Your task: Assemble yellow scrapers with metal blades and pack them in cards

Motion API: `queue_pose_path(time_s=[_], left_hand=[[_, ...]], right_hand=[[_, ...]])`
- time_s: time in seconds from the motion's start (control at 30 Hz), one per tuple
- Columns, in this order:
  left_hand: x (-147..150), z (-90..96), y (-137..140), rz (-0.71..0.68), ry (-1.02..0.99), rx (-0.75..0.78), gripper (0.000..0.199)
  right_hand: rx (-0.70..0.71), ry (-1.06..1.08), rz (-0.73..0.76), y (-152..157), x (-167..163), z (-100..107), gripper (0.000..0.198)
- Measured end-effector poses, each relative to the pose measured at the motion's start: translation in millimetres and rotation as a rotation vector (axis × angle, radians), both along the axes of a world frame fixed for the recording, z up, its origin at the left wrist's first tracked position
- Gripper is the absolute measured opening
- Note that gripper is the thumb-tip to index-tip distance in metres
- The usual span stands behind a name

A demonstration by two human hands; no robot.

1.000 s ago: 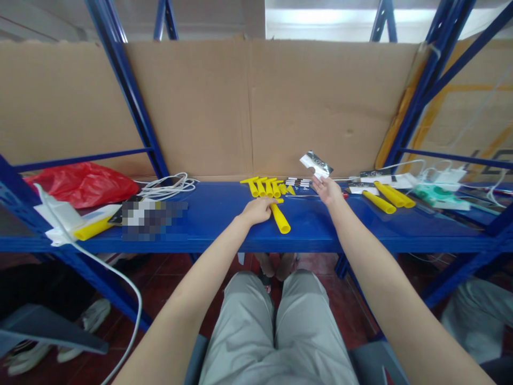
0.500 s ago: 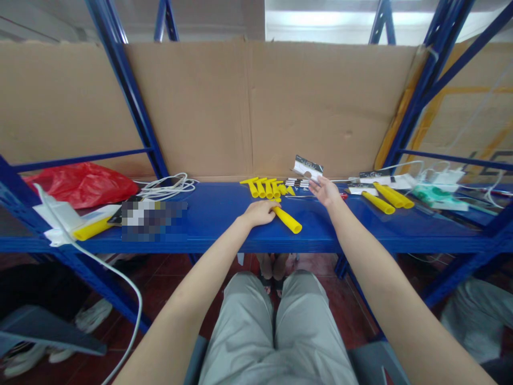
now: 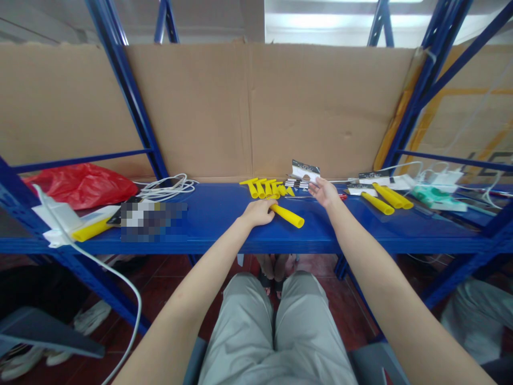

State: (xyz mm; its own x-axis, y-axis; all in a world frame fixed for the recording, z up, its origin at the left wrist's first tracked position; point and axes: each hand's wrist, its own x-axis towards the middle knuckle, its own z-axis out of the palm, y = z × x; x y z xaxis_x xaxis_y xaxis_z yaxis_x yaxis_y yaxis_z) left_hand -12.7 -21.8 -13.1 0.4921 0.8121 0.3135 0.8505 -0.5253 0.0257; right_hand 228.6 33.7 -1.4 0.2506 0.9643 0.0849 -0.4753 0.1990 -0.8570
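Note:
My left hand (image 3: 258, 213) is closed on a yellow plastic tube (image 3: 290, 216) just above the blue shelf (image 3: 216, 214); the tube's hollow end points right and toward me. In my right hand (image 3: 323, 191) is a black-and-white card (image 3: 306, 170) with a rounded cut-out along its lower edge, pinched by its right side and raised off the shelf. Behind my left hand, several yellow T-shaped pieces (image 3: 260, 188) stand in a row. Small white-and-dark strips (image 3: 295, 183) lie beyond the card, partly covered by it. A thin tool with a red end (image 3: 342, 197) rests near my right hand.
More yellow tubes (image 3: 379, 203) lie to the right by printed cards (image 3: 377, 178) and a green-and-white package (image 3: 436, 198). On the left are a red plastic bag (image 3: 84, 184), coiled white cable (image 3: 168, 186) and another yellow tube (image 3: 92, 230). Cardboard (image 3: 192, 112) walls the back.
The yellow tube's free end has swung slightly right and up, away from me. The card in my right hand has shifted a little left and down.

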Motion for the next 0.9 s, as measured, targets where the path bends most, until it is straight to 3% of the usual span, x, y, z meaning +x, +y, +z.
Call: queue_pose_path(time_s=[0.2,0.47,0.7,0.9], left_hand=[[-1.0,2.6,-3.4,0.082,-0.136,0.117,0.041],[-1.4,7.5,-1.5,0.340,-0.217,0.127,0.047],[-8.2,9.3,7.4,0.451,-0.304,0.123,0.055],[-15.4,6.9,16.6,0.478,-0.389,0.111,0.058]], right_hand=[[0.010,-0.019,0.011,0.6,-0.5,-1.2,0.013],[0.000,-0.016,0.041,-6.4,-7.4,3.8,0.015],[0.090,-0.138,0.287,-13.6,-12.7,2.8,0.010],[0.069,-0.240,0.442,-17.8,-18.7,1.0,0.009]])
